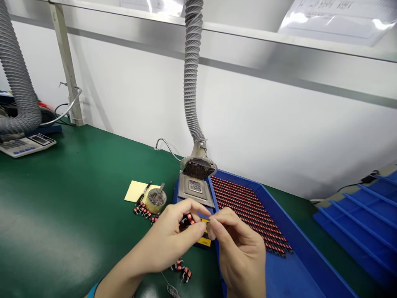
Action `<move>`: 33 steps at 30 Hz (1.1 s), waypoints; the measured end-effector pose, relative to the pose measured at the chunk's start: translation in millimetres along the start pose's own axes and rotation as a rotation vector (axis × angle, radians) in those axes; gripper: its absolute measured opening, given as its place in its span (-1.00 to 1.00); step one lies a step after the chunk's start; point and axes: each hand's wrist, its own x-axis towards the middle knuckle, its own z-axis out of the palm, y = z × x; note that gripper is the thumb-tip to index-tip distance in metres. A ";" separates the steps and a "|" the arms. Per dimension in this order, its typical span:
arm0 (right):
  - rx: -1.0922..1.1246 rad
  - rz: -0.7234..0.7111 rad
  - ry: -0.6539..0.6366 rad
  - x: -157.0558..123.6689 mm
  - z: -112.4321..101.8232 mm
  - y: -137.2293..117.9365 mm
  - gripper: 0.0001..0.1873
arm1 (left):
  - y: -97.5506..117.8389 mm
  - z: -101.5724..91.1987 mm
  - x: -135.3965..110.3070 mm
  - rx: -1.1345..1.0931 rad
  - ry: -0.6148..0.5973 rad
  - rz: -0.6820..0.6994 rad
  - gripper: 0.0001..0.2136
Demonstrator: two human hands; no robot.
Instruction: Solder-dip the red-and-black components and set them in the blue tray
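Two hands, one left hand (pixel 169 242) and one right hand (pixel 243 252), are meeting over the desk (pixel 77 207), with two grey hoses, one (pixel 18 78) to the left and one (pixel 192 74) central, hanging toward its back edge and one calculator (pixel 29 145) lying by its left edge. One pot (pixel 154 209), one pen (pixel 144 193), one yellow pad (pixel 134 191) and one metal-topped machine (pixel 184 192) are occupying its middle. One blue tray (pixel 288 277) is holding red-and-black parts (pixel 248 215) too numerous to count, two loose clusters lying off its left edge, partly hidden.
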 end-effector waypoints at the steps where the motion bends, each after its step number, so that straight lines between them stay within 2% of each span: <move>1: -0.019 -0.018 0.007 -0.3 0.5 -0.2 -0.89 | 0.5 0.1 0.2 0.021 0.015 0.010 -0.91; 7: -0.063 -0.083 0.020 0.8 0.2 1.0 -0.91 | 4.0 -0.4 1.2 0.050 0.015 0.035 -0.86; 20: -0.068 -0.069 0.032 2.6 1.0 -2.4 -0.90 | 0.8 -0.7 1.8 0.016 0.034 0.069 -0.86; 27: -0.167 -0.073 -0.150 1.8 -10.4 -9.6 -0.86 | 1.2 -0.4 1.6 0.014 0.047 0.072 -0.85; 30: -0.163 -0.134 -0.256 0.2 -16.3 -12.0 -0.90 | 1.1 0.0 1.4 0.070 0.058 0.086 -0.86; 33: -0.199 -0.215 -0.197 -1.5 -19.4 -9.9 -0.81 | 1.3 0.4 0.9 0.133 0.059 0.104 -0.86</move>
